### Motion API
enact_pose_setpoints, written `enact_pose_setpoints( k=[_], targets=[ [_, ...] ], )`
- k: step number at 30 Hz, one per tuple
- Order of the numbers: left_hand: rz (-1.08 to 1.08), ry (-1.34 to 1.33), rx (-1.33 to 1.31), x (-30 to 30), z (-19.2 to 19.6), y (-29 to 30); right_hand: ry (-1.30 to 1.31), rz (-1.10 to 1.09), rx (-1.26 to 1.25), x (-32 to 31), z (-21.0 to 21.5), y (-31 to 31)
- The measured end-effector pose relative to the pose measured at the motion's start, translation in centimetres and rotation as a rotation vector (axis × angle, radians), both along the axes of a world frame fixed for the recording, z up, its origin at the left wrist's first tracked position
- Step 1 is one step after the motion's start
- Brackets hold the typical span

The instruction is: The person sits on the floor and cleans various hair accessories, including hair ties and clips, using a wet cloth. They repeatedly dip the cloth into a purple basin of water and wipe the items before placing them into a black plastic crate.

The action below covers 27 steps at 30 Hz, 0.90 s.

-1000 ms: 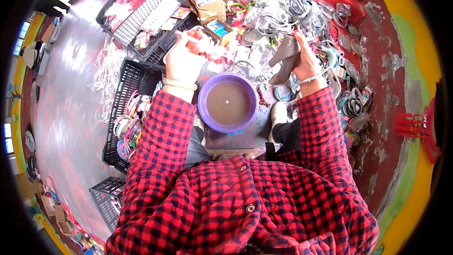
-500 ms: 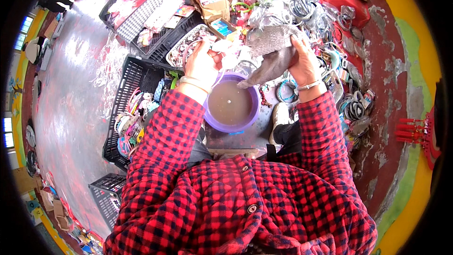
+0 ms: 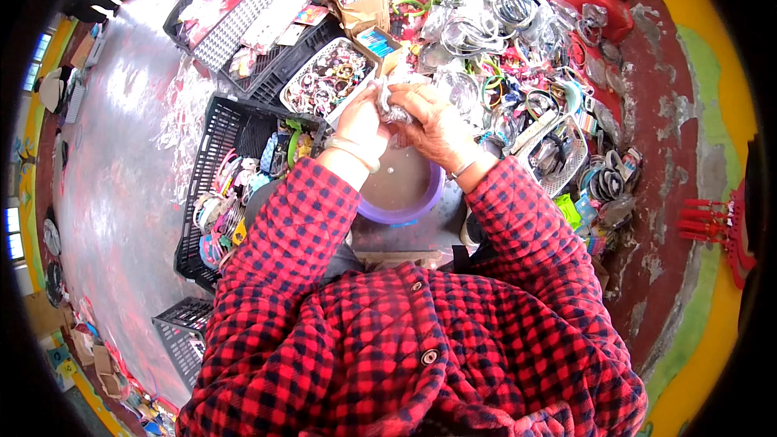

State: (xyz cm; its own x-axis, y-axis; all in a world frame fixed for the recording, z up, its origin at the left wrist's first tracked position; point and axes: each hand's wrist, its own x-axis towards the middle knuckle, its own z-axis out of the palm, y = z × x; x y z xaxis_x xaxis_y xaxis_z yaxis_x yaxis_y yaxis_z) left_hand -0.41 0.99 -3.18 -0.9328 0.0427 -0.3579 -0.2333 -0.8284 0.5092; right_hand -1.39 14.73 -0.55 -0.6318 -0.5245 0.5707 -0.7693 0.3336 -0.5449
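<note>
Both my hands meet above the far rim of a purple basin (image 3: 398, 216) of murky water (image 3: 396, 186). My right hand (image 3: 437, 123) is closed on a bunched grey cloth (image 3: 395, 107), pressing it against what my left hand holds. My left hand (image 3: 361, 126) is closed too. It held a pale headband with a white, puffy trim half a second ago; that headband is now mostly hidden by the cloth and fingers.
Left of the basin stands a black crate (image 3: 194, 194) of headbands. Beyond are a white basket (image 3: 328, 73) of small hair ties and a cardboard box (image 3: 360, 8). Bagged accessories (image 3: 494, 20) are heaped at far right, near another white basket (image 3: 571, 166).
My right hand has swung left and brought the grey cloth onto the headband in my left hand. The cloth, spread out before, is now bunched up.
</note>
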Motion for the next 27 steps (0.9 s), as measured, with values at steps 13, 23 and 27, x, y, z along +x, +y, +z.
enact_pose_setpoints(
  k=[13,23,27],
  targets=[
    [-0.175,0.376,-0.565,-0.4,0.3,-4.7,-1.065,-0.212,-0.665,-3.9,-5.7,4.1],
    [-0.180,0.273,0.024,-1.1,1.6,-5.8,-1.132,-0.101,-0.464,-2.6,-8.2,4.4],
    [-0.096,0.240,0.112,-1.3,0.7,-6.1,-1.199,-0.160,-0.489,-0.5,-3.2,2.8]
  ],
)
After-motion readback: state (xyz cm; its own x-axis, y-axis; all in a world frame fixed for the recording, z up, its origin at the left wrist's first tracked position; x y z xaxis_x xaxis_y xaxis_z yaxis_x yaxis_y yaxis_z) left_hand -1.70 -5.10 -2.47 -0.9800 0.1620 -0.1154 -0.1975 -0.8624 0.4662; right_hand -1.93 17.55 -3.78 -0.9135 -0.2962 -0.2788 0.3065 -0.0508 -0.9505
